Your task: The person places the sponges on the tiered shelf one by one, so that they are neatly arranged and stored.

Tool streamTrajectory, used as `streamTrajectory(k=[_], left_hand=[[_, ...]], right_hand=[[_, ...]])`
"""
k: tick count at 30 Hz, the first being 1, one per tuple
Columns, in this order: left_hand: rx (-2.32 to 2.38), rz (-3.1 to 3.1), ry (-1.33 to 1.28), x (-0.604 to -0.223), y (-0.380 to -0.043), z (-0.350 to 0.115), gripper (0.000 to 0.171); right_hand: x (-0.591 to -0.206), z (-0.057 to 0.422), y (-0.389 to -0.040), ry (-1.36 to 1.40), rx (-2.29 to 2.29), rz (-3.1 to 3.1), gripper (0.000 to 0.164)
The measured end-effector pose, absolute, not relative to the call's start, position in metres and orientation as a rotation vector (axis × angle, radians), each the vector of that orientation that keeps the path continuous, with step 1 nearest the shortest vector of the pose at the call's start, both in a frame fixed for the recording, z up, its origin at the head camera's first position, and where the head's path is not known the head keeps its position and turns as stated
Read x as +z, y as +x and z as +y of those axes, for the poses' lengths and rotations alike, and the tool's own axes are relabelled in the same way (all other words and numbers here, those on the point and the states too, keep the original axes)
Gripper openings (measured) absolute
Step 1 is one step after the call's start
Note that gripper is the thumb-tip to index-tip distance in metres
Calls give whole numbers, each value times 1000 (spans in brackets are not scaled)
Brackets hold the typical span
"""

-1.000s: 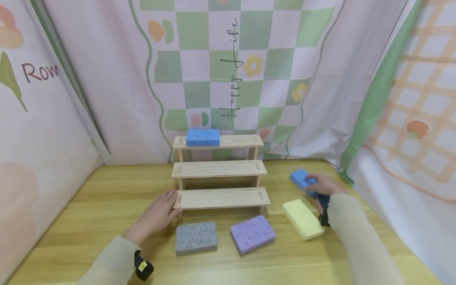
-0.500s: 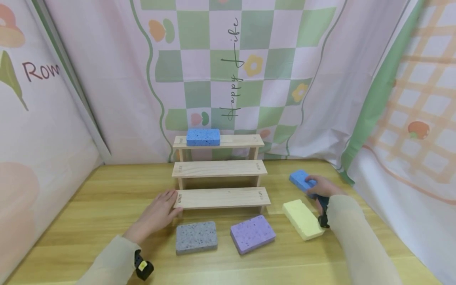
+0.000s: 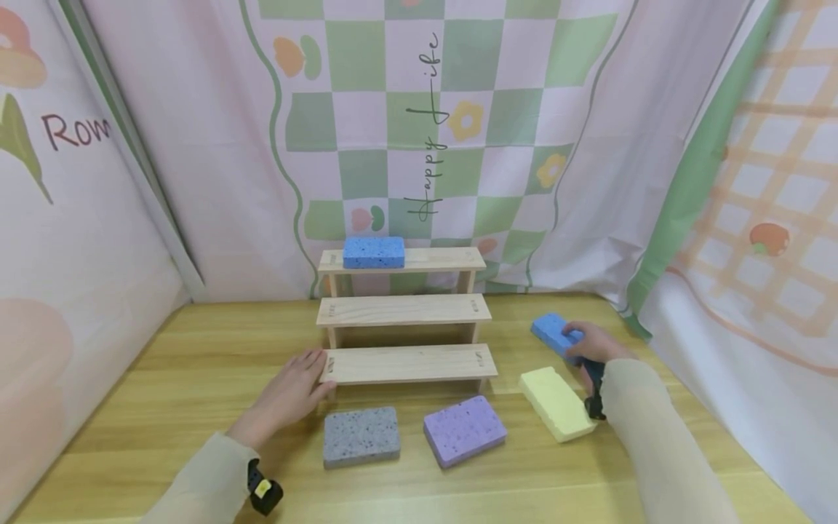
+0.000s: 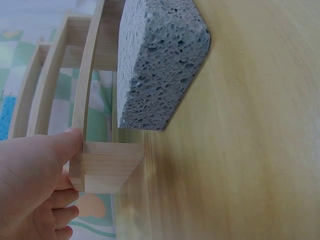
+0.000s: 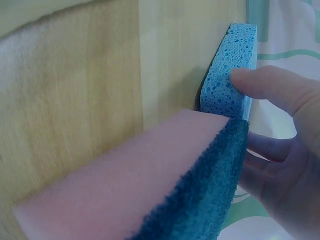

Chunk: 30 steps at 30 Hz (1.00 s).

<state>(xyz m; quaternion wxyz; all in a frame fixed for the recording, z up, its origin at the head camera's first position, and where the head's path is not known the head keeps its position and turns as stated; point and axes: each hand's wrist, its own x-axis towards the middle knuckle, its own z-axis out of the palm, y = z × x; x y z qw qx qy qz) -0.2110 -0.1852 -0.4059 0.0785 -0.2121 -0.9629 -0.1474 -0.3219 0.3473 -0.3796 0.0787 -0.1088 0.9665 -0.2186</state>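
A three-tier wooden shelf (image 3: 406,364) stands at the back middle. My left hand (image 3: 291,386) grips the left end of its lowest board, thumb on one face and fingers curled at the other in the left wrist view. At the right, my right hand (image 3: 597,340) holds a blue sponge (image 3: 548,331) that lies on the table. In the right wrist view the thumb presses one side of this sponge, and the fingers are partly hidden behind. Close below that hand is a pink sponge with a dark blue scouring layer (image 5: 125,175), mostly covered by the wrist in the head view.
Another blue sponge (image 3: 373,252) sits on the top board, left of centre. In front of the shelf lie a grey sponge (image 3: 361,437) and a purple sponge (image 3: 465,431). A pale yellow sponge (image 3: 556,404) lies to the right. Printed curtains (image 3: 511,167) enclose the table.
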Motion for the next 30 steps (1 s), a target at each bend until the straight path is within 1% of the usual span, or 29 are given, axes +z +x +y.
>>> streamTrajectory(k=[4, 9, 14, 20, 24, 30], left_hand=[[-445, -2881, -633, -406, -211, -185, 59], [-434, -2893, -628, -405, -211, -185, 59], [-441, -2897, -622, -405, -211, -184, 59], [-458, -2888, -627, -403, -210, -183, 59], [-453, -2888, -628, -403, -209, -183, 59], [-451, -2892, -629, -403, -209, -183, 58]], right_hand=[[-378, 347, -323, -328, -650, 2896, 47], [-375, 350, -325, -404, -618, 2938, 43], [-367, 351, -328, -464, -675, 2968, 42], [-352, 348, -331, -525, -670, 3059, 43], [-339, 340, -328, -516, -654, 3091, 46], [-321, 331, -324, -534, -715, 3075, 46]])
